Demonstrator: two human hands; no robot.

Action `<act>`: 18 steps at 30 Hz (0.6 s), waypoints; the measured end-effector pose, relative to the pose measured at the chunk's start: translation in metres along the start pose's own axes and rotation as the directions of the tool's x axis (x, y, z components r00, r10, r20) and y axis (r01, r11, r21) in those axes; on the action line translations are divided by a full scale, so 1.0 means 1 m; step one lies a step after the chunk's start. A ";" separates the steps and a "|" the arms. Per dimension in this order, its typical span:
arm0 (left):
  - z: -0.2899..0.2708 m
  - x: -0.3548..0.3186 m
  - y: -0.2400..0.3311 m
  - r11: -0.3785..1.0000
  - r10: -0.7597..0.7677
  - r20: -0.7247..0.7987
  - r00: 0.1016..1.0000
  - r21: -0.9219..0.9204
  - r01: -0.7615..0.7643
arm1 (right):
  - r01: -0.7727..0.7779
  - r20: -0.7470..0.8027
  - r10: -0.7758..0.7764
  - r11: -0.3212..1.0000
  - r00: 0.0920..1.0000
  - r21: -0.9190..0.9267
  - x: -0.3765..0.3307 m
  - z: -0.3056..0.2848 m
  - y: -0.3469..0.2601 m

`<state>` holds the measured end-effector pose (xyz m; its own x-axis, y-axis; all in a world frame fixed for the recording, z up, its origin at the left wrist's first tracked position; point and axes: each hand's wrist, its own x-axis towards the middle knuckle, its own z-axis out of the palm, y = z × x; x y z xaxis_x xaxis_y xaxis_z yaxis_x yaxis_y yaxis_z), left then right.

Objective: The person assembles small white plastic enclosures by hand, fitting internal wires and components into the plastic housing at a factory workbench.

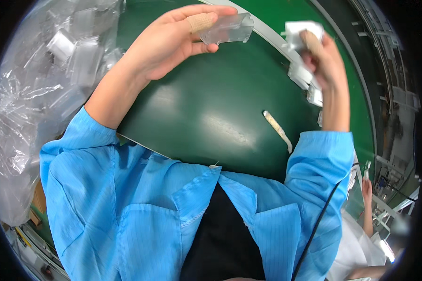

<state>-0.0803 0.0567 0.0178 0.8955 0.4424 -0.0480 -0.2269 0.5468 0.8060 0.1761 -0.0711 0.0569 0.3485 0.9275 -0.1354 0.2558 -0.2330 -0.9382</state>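
Hands up over the dark green conveyor belt [206, 117], both busy. Left hand [173, 42] raised, fingers pinched narrow on a small clear plastic box-shaped cover [229, 29], thumb under, index finger on top with a tan bandage wrapped round the fingertip [200, 22]. Cover held level, jutting out to the right past the fingertips, well above the belt. Right hand [323, 56] lifted too, closed round a small white plastic plug-like part [301, 31], gripped at the top of the fist, slightly blurred. Cover and white part near each other, not touching, a gap of green belt showing between them. Just beneath the right hand, more small white parts [301, 75] lying along the belt's pale grey edge strip [267, 29]. Lower on the belt, a thin pale strip of tape [277, 129] lying slantwise, apart from both hands. Off to the left, a big crumpled clear plastic bag [37, 93] stuffed with more clear covers. Bright blue smock sleeves [103, 178] filling the lower frame. Far right, another person's hand [366, 187] beside the line, well away.
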 end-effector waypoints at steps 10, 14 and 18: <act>0.046 0.038 -0.048 0.916 0.033 0.208 0.978 0.384 -0.113 | 0.045 -0.066 -0.012 0.846 0.998 0.532 -0.057 0.012 0.039; 0.050 0.040 -0.049 0.906 -0.018 0.163 0.986 0.420 -0.053 | 0.099 -0.154 -0.027 0.872 0.988 0.480 -0.053 0.011 0.050; 0.047 0.040 -0.052 0.940 0.012 0.028 1.000 0.341 -0.021 | 0.058 -0.151 -0.002 0.928 0.989 0.367 -0.058 0.014 0.038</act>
<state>-0.0153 0.0127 0.0020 0.9031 0.4289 -0.0218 -0.1014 0.2622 0.9597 0.1532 -0.1293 0.0247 0.4800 0.8732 -0.0843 -0.0734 -0.0557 -0.9957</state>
